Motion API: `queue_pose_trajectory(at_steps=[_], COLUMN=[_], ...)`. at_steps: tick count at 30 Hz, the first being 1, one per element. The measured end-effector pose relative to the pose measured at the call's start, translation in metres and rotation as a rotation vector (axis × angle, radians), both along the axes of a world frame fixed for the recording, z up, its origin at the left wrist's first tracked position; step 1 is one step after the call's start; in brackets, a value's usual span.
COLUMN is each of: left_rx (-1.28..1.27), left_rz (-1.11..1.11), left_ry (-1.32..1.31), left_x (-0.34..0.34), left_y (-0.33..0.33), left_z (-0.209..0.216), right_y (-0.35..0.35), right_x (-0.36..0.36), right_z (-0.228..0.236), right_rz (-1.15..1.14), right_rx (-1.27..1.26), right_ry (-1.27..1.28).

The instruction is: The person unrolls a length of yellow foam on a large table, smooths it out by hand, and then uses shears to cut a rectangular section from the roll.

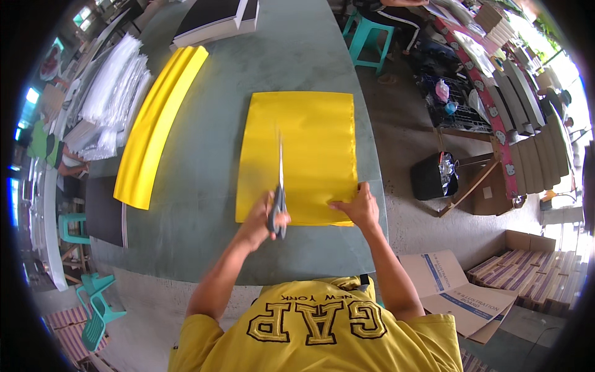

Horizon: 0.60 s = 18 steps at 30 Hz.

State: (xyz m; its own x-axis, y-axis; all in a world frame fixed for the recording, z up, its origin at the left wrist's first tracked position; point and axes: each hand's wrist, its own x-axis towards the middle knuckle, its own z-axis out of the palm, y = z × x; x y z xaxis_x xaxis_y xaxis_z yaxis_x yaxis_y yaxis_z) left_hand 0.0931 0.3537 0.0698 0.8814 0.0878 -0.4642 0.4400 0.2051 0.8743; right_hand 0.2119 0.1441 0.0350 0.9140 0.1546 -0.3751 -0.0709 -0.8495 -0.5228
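A stack of yellow sheets lies flat on the green-grey table in front of me, its right edge slightly ragged. My left hand is closed around the dark handles of a pair of scissors over the lower left of the stack. The blades point away from me, their tips smeared by motion. At the lower right of the stack, my right hand rests with its thumb stretched over the top sheet and its fingers spread along the right edge.
A long, curved yellow strip lies to the left, beside clear plastic sleeves. Dark boards sit at the far end. Right of the table are a black bin, flattened cardboard and a teal stool beside a seated person.
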Motion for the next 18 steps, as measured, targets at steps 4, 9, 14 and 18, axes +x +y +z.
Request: queue_pose_trajectory(at_steps=[4, 9, 14, 18], left_rx=[-0.067, 0.037, -0.044, -0.008], left_rz=[-0.098, -0.102, -0.048, -0.013], left_ry=[0.051, 0.226, 0.290, 0.320], left_x=[-0.042, -0.060, -0.068, -0.065], left_y=[-0.028, -0.035, -0.032, -0.038], left_z=[-0.019, -0.037, -0.049, -0.042], right_y=[0.009, 0.019, -0.001, -0.004], right_x=[0.010, 0.012, -0.017, -0.032], right_z=[-0.026, -0.026, -0.015, -0.030], right_rz=[0.016, -0.431, -0.253, -0.251], right_rx=[0.215, 0.891, 0.760, 0.852], right_ry=[-0.323, 0.320, 0.662, 0.695])
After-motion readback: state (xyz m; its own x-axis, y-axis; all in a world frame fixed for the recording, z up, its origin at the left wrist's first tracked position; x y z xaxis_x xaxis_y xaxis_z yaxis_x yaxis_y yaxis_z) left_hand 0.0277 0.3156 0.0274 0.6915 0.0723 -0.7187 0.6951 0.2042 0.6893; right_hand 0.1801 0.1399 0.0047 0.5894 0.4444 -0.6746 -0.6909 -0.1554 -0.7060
